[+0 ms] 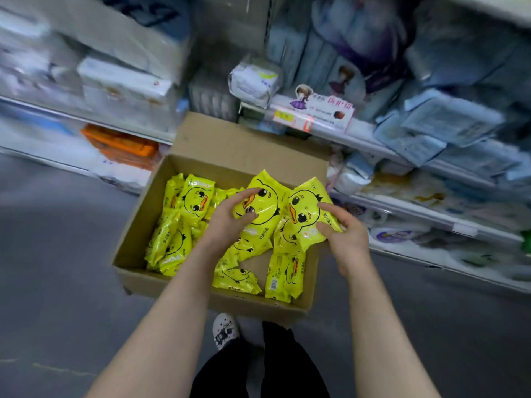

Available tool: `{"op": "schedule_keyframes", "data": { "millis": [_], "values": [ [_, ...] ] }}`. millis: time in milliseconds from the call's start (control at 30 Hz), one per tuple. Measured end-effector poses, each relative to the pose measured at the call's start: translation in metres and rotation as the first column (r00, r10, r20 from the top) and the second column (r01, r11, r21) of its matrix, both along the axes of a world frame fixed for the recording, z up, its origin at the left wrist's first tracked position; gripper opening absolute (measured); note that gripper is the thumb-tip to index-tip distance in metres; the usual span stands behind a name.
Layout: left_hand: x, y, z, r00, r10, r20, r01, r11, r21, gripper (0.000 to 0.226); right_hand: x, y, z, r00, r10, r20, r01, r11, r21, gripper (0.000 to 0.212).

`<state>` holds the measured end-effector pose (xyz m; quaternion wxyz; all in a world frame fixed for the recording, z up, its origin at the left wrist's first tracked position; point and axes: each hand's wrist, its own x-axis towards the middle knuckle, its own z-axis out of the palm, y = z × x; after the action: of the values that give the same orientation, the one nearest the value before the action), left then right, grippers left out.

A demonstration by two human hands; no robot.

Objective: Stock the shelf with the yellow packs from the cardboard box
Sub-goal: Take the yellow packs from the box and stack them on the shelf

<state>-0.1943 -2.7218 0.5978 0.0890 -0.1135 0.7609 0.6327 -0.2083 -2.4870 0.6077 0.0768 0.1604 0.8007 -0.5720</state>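
Yellow packs (184, 225): lay loose in the cardboard box (138, 222) on the grey floor (57, 254), with open floor to its left. Left hand (227, 222): gripped a raised pack (265, 206) above the pile, fingers curled. Right hand (347, 237): pinched a second pack (304, 215) near the box's right wall. Shelf (365, 130): stood close behind and to the right, crowded with blurred goods.

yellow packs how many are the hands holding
2: one pack in the left hand, one pack in the right hand, both over the cardboard box; more lie loose inside, some likely hidden.
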Motion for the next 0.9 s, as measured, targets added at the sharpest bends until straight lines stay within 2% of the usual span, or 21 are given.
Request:
{"op": "schedule_keyframes", "data": {
  "millis": [133,333,533,667,900],
  "values": [
    [0.001,0.031,0.044,0.998,0.042,-0.051,-0.038,0.995,0.092,0.049,0.014,0.015,0.039,0.990,-0.121,-0.074,0.115,0.991,-0.074,0.046],
    [-0.008,0.080,0.094,0.994,0.025,-0.106,-0.001,0.974,0.225,0.046,0.027,0.048,0.084,0.955,-0.229,-0.186,0.206,0.969,-0.136,0.045],
    [-0.021,0.145,0.138,0.975,-0.088,-0.204,0.131,0.969,0.207,0.045,0.037,0.104,0.117,0.906,-0.319,-0.280,0.277,0.944,-0.177,0.049],
    [-0.027,0.194,0.157,0.951,-0.161,-0.266,0.217,0.956,0.199,0.045,0.046,0.149,0.140,0.867,-0.352,-0.353,0.309,0.935,-0.175,0.043],
    [-0.023,0.324,0.189,0.900,-0.232,-0.370,0.317,0.930,0.187,0.044,0.061,0.274,0.168,0.817,-0.399,-0.415,0.397,0.913,-0.096,0.041]
  ]
}}
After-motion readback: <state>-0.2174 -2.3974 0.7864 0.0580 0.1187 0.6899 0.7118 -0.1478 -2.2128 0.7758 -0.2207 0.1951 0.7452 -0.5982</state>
